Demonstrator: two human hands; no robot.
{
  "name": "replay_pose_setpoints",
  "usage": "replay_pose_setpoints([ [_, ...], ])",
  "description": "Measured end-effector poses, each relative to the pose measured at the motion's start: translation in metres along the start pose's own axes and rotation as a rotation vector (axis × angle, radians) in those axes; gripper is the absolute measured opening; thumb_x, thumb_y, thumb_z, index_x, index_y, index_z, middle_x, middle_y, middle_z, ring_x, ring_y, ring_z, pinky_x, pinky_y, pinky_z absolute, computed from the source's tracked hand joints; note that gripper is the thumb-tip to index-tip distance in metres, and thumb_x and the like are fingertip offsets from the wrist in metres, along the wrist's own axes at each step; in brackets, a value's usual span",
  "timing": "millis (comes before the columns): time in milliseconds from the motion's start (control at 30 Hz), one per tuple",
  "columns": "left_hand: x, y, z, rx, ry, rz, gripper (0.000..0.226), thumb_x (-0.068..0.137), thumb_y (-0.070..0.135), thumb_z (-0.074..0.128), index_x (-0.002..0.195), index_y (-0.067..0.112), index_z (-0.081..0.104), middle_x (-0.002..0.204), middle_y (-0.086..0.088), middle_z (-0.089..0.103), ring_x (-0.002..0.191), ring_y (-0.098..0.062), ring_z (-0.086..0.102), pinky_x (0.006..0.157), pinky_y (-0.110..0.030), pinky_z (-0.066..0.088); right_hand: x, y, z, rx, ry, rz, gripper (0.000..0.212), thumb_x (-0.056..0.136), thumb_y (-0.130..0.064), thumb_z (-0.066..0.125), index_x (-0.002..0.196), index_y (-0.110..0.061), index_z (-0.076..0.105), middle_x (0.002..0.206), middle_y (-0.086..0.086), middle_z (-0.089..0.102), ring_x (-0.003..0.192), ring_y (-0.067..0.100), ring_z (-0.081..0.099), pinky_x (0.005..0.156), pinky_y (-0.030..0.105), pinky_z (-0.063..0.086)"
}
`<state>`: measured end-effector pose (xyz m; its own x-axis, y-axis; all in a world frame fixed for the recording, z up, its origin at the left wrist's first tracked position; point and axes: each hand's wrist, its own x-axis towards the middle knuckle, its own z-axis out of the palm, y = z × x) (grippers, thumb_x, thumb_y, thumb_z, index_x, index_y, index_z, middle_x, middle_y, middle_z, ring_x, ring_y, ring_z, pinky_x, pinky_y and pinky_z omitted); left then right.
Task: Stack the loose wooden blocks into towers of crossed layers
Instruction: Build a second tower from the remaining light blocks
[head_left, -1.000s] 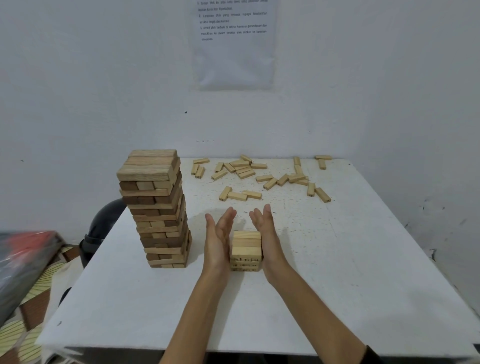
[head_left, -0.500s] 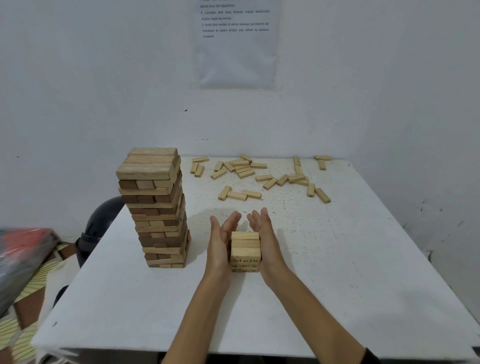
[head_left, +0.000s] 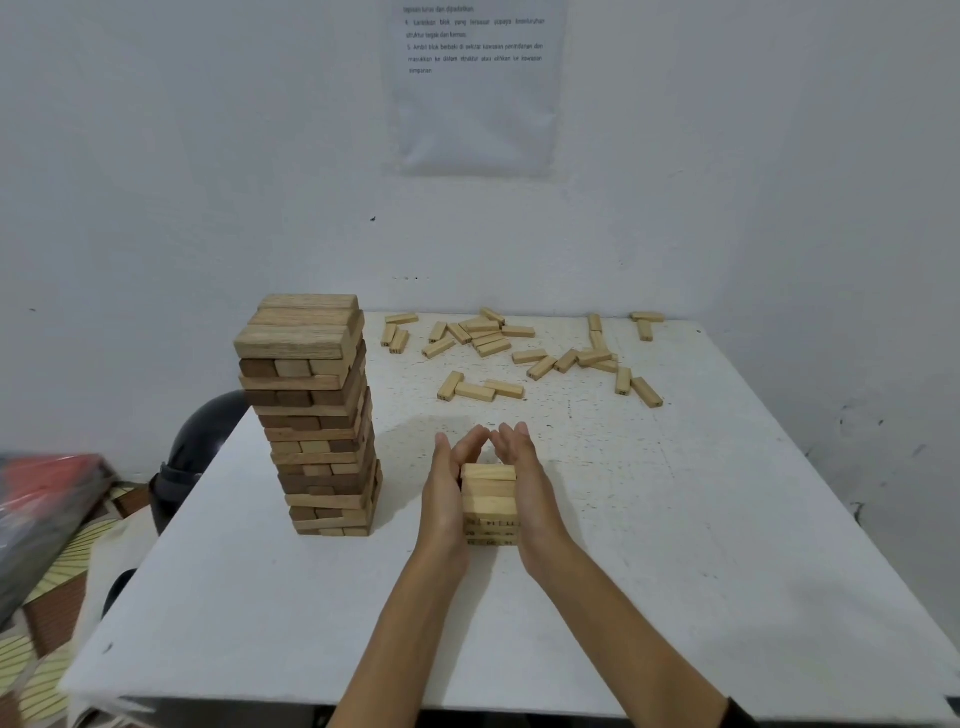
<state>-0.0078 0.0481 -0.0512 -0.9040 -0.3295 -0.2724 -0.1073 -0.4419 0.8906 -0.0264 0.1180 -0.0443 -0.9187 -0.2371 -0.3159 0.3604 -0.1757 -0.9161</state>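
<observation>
— What is the room like from the head view?

— A white surface (head_left: 675, 519) stands against a pale wall (head_left: 208, 156), with a printed sheet of paper (head_left: 475, 104) stuck on the wall above it. A dark rounded object (head_left: 202, 441) sits past the surface's left edge.

— Where are the blocks?

— A tall tower (head_left: 311, 415) stands upright on the left. Its top blocks run left to right, and the layer under them shows its ends to the near side. Loose blocks (head_left: 519, 353) lie flat along the far edge, pointing every which way. A small stack (head_left: 490, 504) stands near the middle, right of the tower and well apart from it.

— Which way does its top layer point?

— Long axis left to right. I cannot tell for the lowest layers.

— And the hands?

— The left hand (head_left: 441, 499) presses flat on the stack's left side and the right hand (head_left: 532, 488) on its right side. The fingers are straight and grip nothing. The fingertips nearly meet just beyond the stack.
</observation>
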Motion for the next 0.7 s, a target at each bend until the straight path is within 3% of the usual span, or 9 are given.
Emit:
replay_pose_setpoints([
  [100,0.0,0.0,0.001,0.014,0.006,0.002,0.05,0.101,0.04,0.025,0.12,0.013,0.062,0.1,0.01,0.067,0.066,0.011,0.064,0.067,-0.023,0.045,0.001,0.001,0.0,-0.006,0.008,0.005,0.05,0.097,-0.051,0.029,0.139,-0.028,0.042,0.144,-0.007,0.043,0.121,0.014,0.049,0.091,0.031,0.04],
  [233,-0.001,0.004,0.002,0.063,-0.002,0.003,0.048,0.101,0.039,0.023,0.123,0.015,0.059,0.112,0.005,0.063,0.081,0.005,0.062,0.066,-0.017,0.044,0.001,0.0,-0.001,0.014,-0.003,0.036,0.047,0.097,-0.05,0.033,0.134,-0.025,0.047,0.139,-0.005,0.048,0.105,0.011,0.052,0.087,0.031,0.041],
  [333,0.001,0.008,-0.002,0.184,0.016,0.08,0.049,0.101,0.039,0.019,0.128,0.015,0.053,0.128,0.0,0.056,0.108,-0.005,0.051,0.087,-0.022,0.037,0.004,-0.001,-0.006,0.001,-0.003,0.034,0.042,0.097,-0.049,0.034,0.129,-0.027,0.05,0.141,-0.004,0.047,0.103,0.008,0.05,0.088,0.029,0.039],
  [433,0.008,0.015,-0.006,0.283,0.047,0.2,0.049,0.102,0.035,0.017,0.128,0.014,0.052,0.127,-0.001,0.055,0.121,-0.009,0.043,0.096,-0.022,0.025,0.012,-0.005,-0.014,-0.057,0.017,-0.024,0.048,0.098,-0.047,0.029,0.138,-0.023,0.042,0.147,-0.002,0.04,0.128,0.013,0.04,0.1,0.03,0.032],
  [533,0.021,0.023,-0.006,0.374,0.041,0.28,0.046,0.102,0.034,0.017,0.123,0.017,0.055,0.124,0.001,0.055,0.119,-0.008,0.042,0.095,-0.022,0.023,0.027,-0.009,-0.022,-0.084,0.042,-0.08,0.048,0.099,-0.045,0.028,0.139,-0.021,0.041,0.145,0.0,0.043,0.136,0.017,0.033,0.114,0.039,0.022],
  [700,0.055,0.035,0.005,0.542,-0.034,0.346,0.03,0.101,0.021,0.031,0.118,0.017,0.057,0.122,0.002,0.053,0.11,-0.005,0.043,0.088,-0.021,0.028,0.057,-0.022,-0.034,-0.178,0.075,-0.152,0.04,0.097,-0.037,0.041,0.132,-0.02,0.051,0.141,-0.001,0.047,0.132,0.016,0.039,0.106,0.034,0.029],
])
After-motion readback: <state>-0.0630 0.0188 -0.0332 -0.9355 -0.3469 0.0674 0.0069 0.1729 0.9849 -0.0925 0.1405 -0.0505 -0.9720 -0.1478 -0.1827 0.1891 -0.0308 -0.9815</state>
